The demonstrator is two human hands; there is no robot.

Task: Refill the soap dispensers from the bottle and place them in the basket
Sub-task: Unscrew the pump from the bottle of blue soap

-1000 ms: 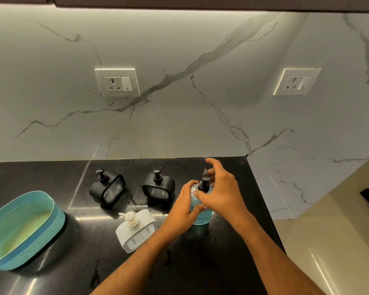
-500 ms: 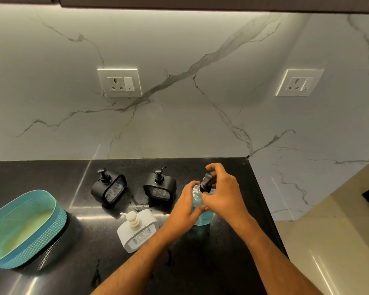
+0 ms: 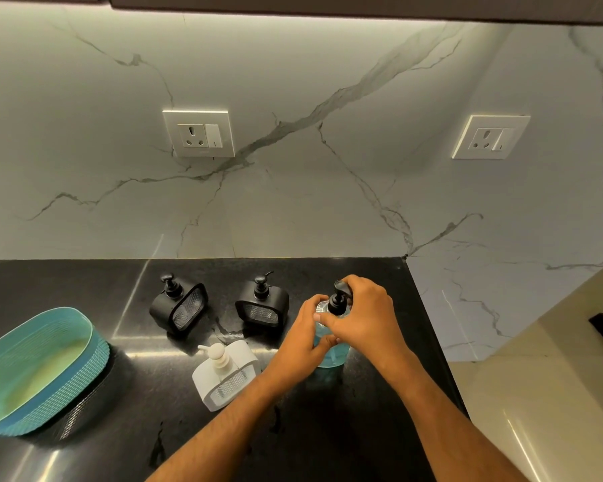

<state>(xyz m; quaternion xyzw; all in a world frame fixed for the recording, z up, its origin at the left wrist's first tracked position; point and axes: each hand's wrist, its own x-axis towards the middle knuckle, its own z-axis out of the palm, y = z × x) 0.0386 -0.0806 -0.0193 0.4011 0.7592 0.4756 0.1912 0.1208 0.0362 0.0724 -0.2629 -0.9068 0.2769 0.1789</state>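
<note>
A clear bottle of blue soap (image 3: 331,353) with a black pump top (image 3: 337,300) stands upright on the black counter (image 3: 84,287), right of centre. My left hand (image 3: 302,339) wraps the bottle's body from the left. My right hand (image 3: 364,316) grips the pump top from the right. Two black soap dispensers stand behind: one (image 3: 178,307) to the left, one (image 3: 261,304) nearer the bottle. A white dispenser (image 3: 223,373) sits in front of them, by my left forearm. A teal basket (image 3: 39,370) lies at the far left, with nothing in it.
The counter's right edge (image 3: 432,342) drops off just right of the bottle, with pale floor beyond. A marble wall with two sockets, one (image 3: 199,133) at the left and one (image 3: 489,137) at the right, rises behind the counter.
My right hand has closed down over the pump top and shifted slightly around it. My left hand stays on the bottle's body. The dispensers and basket have not moved.
</note>
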